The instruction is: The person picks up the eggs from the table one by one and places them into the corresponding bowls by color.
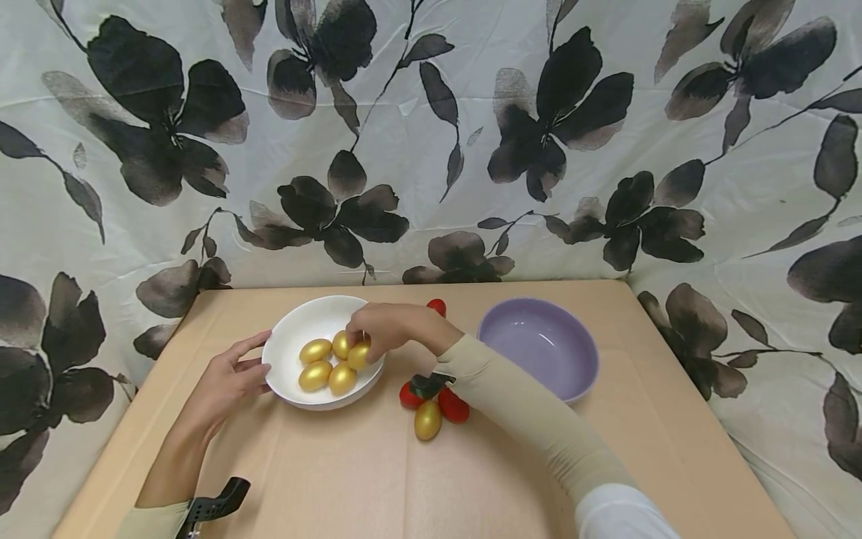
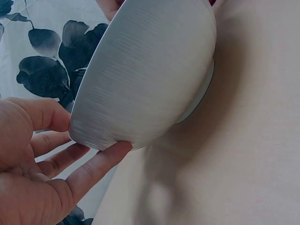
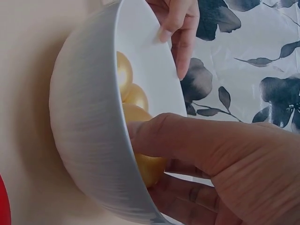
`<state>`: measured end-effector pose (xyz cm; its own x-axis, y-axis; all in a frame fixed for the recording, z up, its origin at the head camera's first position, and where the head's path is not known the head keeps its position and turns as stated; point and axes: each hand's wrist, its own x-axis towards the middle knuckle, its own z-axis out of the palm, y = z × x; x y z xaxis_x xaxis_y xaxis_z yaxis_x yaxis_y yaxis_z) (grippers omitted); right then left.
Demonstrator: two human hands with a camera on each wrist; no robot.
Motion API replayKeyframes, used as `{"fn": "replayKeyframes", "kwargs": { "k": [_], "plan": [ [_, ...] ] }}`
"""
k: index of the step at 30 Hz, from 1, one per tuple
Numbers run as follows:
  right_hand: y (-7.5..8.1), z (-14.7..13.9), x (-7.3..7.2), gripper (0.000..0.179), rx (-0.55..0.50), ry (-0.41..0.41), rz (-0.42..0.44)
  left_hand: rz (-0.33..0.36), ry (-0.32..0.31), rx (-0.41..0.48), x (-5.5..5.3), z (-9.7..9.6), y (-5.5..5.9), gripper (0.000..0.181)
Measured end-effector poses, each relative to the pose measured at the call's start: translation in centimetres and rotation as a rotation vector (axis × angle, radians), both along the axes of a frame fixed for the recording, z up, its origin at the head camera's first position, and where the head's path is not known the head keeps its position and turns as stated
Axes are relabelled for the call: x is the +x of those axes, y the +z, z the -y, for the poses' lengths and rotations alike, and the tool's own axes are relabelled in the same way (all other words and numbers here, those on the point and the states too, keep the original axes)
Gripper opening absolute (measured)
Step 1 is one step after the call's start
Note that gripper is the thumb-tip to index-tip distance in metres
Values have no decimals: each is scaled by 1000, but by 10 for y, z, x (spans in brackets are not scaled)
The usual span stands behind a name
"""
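Observation:
A white bowl (image 1: pixel 286 337) with several golden eggs (image 1: pixel 315 376) inside stands at the left of the table. My left hand (image 1: pixel 232 378) holds its left rim; in the left wrist view the thumb (image 2: pixel 51 115) is at the edge and the fingers lie against the outer wall. Over the bowl's right rim reaches my right hand (image 1: pixel 387 328), fingers down among the eggs. Its thumb and fingers pinch a golden egg (image 3: pixel 151 171) inside the bowl, and the fingertips are partly hidden behind that egg and the rim.
A purple bowl (image 1: pixel 532 344) stands on the right, partly covered by my right sleeve (image 1: pixel 525 419). Between the bowls lie another golden egg (image 1: pixel 427 421) and red eggs (image 1: pixel 453 406), one of them (image 1: pixel 437 307) farther back. A floral cloth (image 1: pixel 431 150) hangs behind the table.

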<state>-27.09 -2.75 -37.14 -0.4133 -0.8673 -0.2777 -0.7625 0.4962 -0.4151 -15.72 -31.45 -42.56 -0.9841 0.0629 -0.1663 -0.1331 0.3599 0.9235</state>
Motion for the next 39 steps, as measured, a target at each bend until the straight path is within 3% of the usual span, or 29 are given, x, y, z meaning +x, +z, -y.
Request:
{"fn": "replayKeyframes", "kwargs": {
  "k": [8, 14, 24, 39],
  "plan": [
    [-3, -2, -5, 23, 13, -13, 15, 5, 17, -2, -2, -3, 0, 67],
    [0, -13, -7, 27, -47, -28, 11, 12, 14, 24, -3, -6, -1, 68],
    [10, -45, -6, 28, -183, -43, 177, -4, 24, 17, -4, -8, -1, 68],
    [13, -72, 12, 30, -163, -41, 265, -9, 22, 5, -4, -8, -4, 67]
  ]
}}
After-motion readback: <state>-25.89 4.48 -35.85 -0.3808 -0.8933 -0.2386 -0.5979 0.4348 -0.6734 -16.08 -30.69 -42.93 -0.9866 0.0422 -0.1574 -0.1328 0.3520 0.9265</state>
